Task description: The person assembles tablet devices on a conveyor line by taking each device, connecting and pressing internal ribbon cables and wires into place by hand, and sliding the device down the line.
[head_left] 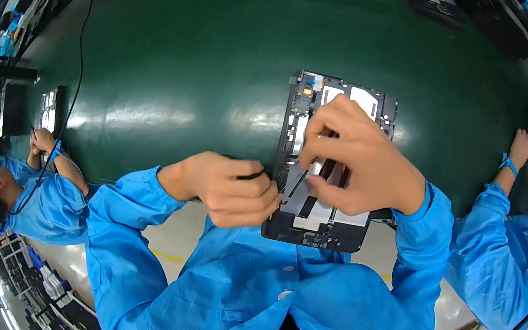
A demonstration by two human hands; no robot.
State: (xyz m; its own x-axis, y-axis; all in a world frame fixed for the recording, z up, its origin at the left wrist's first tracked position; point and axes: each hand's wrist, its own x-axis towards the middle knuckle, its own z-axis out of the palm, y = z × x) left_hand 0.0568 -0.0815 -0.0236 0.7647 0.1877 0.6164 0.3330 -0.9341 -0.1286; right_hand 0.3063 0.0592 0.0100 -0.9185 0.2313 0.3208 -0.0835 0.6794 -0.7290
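An opened tablet lies with its inner parts showing, its near end reaching past the table's front edge. Silver and white plates, black strips and small circuit parts fill its frame. My right hand hovers over the middle of it, fingers curled and thumb bent in, hiding much of the inside. A thin dark strip slants below its fingertips; whether they grip it is unclear. My left hand is closed at the tablet's lower left edge, its fingertips against or close to the frame. What it pinches, if anything, is hidden.
The green tabletop stretches ahead. A dark device lies at the far right. A black cable hangs down on the left. One co-worker works at left with another device; another co-worker sits at right.
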